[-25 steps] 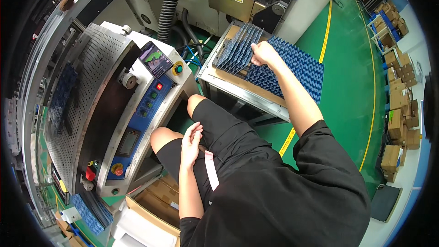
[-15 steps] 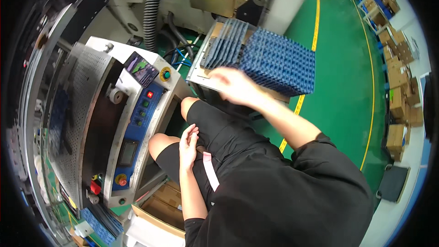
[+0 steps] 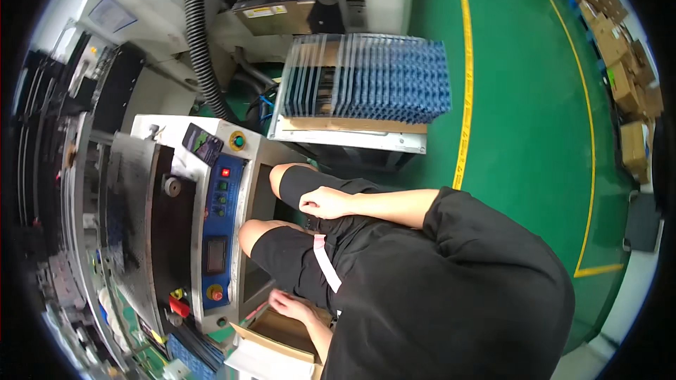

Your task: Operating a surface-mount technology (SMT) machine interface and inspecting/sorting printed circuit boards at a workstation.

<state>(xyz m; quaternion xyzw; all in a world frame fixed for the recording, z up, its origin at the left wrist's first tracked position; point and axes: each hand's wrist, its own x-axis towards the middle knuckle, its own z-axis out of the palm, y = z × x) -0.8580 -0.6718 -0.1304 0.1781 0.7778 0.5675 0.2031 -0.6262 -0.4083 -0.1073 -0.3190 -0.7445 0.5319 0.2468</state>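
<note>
My right hand [image 3: 325,202] is above my thigh, near the knee, with its fingers curled in. Whatever may be inside them is hidden. Low down, my left hand [image 3: 290,305] reaches over an open cardboard box [image 3: 276,325] beside my leg. Its fingers are slightly smeared, and I cannot see anything held in them. Ahead of my knees, a low white-topped stand [image 3: 352,139] carries a row of upright blue-patterned sheets [image 3: 394,77]. Clear sheets [image 3: 310,77] stand in spaced rows at its left end. A pink-and-white strip [image 3: 325,262] hangs at my lap.
On my left stands a machine with a blue control panel [image 3: 224,225], a phone [image 3: 203,143] on top and a perforated metal plate [image 3: 130,204]. A black corrugated hose [image 3: 201,49] comes down behind it. Yellow floor lines [image 3: 467,77] run along the right, with cartons [image 3: 623,91] beyond.
My right hand has come back from the stand to my thigh, its fingers now curled. My left hand has dropped from my lap to the cardboard box. The view has turned.
</note>
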